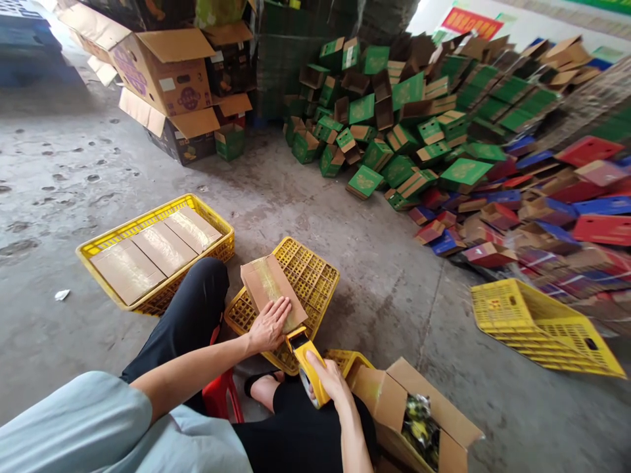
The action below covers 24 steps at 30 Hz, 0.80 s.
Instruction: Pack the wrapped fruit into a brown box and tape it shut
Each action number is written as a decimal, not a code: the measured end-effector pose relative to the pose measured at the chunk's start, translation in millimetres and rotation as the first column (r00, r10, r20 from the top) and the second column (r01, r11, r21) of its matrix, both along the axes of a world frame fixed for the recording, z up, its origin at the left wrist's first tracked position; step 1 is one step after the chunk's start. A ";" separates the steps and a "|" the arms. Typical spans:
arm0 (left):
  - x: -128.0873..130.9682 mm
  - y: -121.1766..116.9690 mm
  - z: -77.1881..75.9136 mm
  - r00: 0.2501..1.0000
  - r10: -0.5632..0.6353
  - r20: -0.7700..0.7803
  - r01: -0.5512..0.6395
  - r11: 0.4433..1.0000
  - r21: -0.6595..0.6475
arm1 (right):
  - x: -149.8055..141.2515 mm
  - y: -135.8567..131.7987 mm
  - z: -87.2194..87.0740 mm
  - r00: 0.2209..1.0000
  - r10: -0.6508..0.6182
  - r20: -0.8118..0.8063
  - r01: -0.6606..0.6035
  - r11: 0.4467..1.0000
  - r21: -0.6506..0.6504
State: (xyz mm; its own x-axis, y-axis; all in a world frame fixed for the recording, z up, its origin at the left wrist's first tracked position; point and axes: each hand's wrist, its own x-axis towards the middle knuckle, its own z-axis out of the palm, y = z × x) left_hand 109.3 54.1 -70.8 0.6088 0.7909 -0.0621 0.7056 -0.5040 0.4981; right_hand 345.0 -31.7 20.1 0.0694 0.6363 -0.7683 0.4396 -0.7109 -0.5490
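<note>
A flat brown cardboard box (269, 279) with a strip of clear tape along its top lies on an upturned yellow plastic crate (315, 279). My left hand (270, 324) rests flat on the box, fingers stretched out. At the box's near edge is a yellow tape dispenser (306, 358), its head touching that edge. My right hand (328, 378) is wrapped round the dispenser's handle; the roll of tape shows partly below the fingers.
Left stands a yellow crate (106, 244) holding three taped boxes (162, 248). An open carton (367, 387) with dark plastic-wrapped items (420, 427) is at lower right. Another yellow crate (542, 328) lies farther right. Green boxes (365, 180) and red and blue boxes (599, 226) are heaped behind.
</note>
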 end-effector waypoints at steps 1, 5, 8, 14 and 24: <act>0.0 1.5 0.9 1.000 -0.010 -0.012 0.010 1.000 -0.015 | -0.2 0.9 -1.6 1.000 0.002 0.006 -0.002 1.000 0.014; 0.4 7.1 -4.3 0.998 -0.058 -0.035 0.055 0.996 -0.073 | 0.0 3.7 -6.1 1.000 0.002 -0.009 -0.002 0.999 0.037; -4.3 16.5 -14.5 0.995 -0.098 0.021 0.100 0.989 -0.106 | 1.3 5.6 -7.6 1.000 0.003 -0.028 -0.003 1.000 0.025; -48.6 85.4 -5.7 0.944 0.268 0.190 -0.275 0.961 0.008 | 3.7 3.2 -14.6 1.000 -0.014 -0.005 0.014 1.000 -0.001; -81.8 154.9 33.2 0.784 0.609 -0.116 -0.612 0.730 -0.305 | -12.1 -2.0 -9.8 0.992 -0.115 -0.052 0.120 0.987 0.107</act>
